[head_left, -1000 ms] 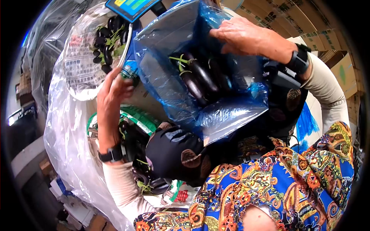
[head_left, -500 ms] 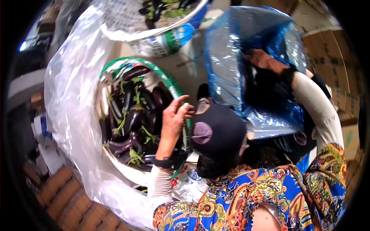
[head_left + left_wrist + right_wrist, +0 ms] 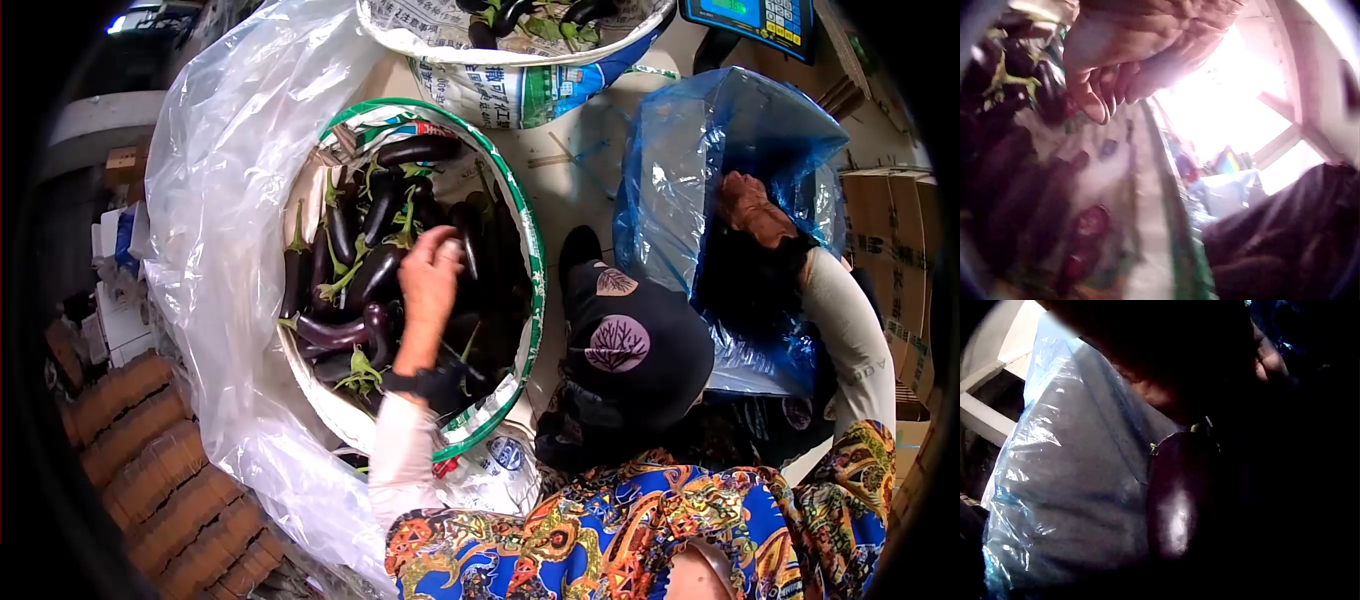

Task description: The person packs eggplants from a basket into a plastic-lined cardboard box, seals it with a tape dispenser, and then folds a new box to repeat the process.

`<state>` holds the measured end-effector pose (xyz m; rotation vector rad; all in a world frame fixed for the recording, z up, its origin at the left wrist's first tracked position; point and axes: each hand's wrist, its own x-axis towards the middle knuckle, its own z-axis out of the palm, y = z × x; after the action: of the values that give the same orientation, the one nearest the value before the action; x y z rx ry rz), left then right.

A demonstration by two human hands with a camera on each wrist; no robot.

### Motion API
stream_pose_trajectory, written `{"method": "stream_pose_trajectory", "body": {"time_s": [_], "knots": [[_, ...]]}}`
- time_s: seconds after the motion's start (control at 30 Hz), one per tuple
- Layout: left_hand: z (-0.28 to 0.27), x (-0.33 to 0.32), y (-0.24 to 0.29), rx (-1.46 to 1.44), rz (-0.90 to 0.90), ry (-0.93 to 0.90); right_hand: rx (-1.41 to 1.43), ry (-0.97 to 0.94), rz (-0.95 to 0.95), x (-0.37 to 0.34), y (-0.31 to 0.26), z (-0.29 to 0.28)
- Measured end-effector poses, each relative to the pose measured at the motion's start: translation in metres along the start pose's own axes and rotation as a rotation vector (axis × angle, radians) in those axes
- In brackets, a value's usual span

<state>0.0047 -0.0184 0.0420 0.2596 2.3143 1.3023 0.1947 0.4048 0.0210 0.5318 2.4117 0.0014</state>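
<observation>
My left hand point(image 3: 431, 280) is over a round green-rimmed basket point(image 3: 537, 290) full of dark purple eggplants point(image 3: 375, 280) with green stems. In the left wrist view its fingers point(image 3: 1094, 103) hang loosely bent beside the basket's pale inner wall, with nothing between them. My right hand point(image 3: 755, 208) reaches inside a blue plastic bag point(image 3: 660, 190) at the right. The right wrist view is dark; a glossy eggplant point(image 3: 1175, 500) stands there against the bag's wall, its stem end close under the hand. Whether the right fingers hold it, I cannot tell.
A second lined basket point(image 3: 540, 95) with eggplants stands at the top. A digital scale point(image 3: 750, 20) is at the upper right. Cardboard boxes point(image 3: 885, 270) are stacked at the right. Clear plastic sheeting point(image 3: 230, 200) drapes along the left, and my knee point(image 3: 640, 350) is between basket and bag.
My left hand has moved from beside the upper basket down over the green-rimmed basket. The right hand has gone from the bag's upper edge into the bag. The head view has swung left.
</observation>
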Motion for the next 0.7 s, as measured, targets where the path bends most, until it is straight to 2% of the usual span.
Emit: {"method": "stream_pose_trajectory", "body": {"time_s": [0.07,0.13,0.2,0.3,0.37,0.4,0.47,0.53,0.6,0.67,0.7], "knots": [[-0.035,0.046,-0.054,0.380,0.129,0.187,-0.034,-0.005,-0.030,-0.015,0.005,-0.010],[-0.064,0.086,-0.078,0.644,0.114,0.286,0.071,-0.041,-0.038,-0.035,0.007,-0.032],[-0.075,0.113,-0.104,0.892,0.121,0.354,0.305,-0.112,-0.026,-0.055,0.004,-0.056],[-0.086,0.148,-0.134,0.992,-0.075,0.178,0.203,-0.028,-0.131,-0.074,0.030,-0.066],[-0.087,0.160,-0.153,1.088,-0.187,0.101,0.256,0.040,-0.197,-0.089,0.054,-0.081],[-0.079,0.154,-0.139,1.213,-0.223,0.145,0.320,0.095,-0.234,-0.093,0.066,-0.086],[-0.073,0.157,-0.139,1.341,-0.254,0.218,0.421,0.190,-0.191,-0.104,0.076,-0.105],[-0.072,0.158,-0.129,1.354,-0.224,0.213,0.291,0.311,-0.097,-0.117,0.082,-0.106],[-0.075,0.146,-0.109,1.231,-0.103,0.212,0.380,0.257,-0.014,-0.122,0.079,-0.111],[-0.091,0.155,-0.115,1.052,0.007,0.277,0.446,0.188,0.019,-0.122,0.075,-0.108],[-0.097,0.157,-0.110,0.852,0.122,0.318,0.440,0.186,-0.003,-0.121,0.074,-0.106]]}}
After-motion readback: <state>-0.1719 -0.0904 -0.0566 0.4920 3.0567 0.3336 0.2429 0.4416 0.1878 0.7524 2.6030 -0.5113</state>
